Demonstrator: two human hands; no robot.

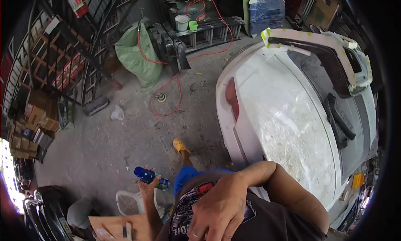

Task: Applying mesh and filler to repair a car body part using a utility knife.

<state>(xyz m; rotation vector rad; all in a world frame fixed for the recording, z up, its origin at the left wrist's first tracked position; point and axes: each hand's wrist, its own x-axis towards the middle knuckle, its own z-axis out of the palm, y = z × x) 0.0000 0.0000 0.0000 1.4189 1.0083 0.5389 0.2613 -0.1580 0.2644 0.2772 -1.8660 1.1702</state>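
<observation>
My left hand, low and left of my body, is wrapped round a blue bottle; a green-labelled end shows past my fingers. Across my dark printed T-shirt lies my right hand, fingers bent and pressed together at the chest; anything under them is hidden. To my right stands a white car with a red tail light and masking along its rear side window. A white plastic item and a brown board are below my left arm.
Ahead lie a red hose, a green sack, dark panels, a ladder and buckets. Metal racks and cardboard boxes line the left. A black glossy car part sits at lower left.
</observation>
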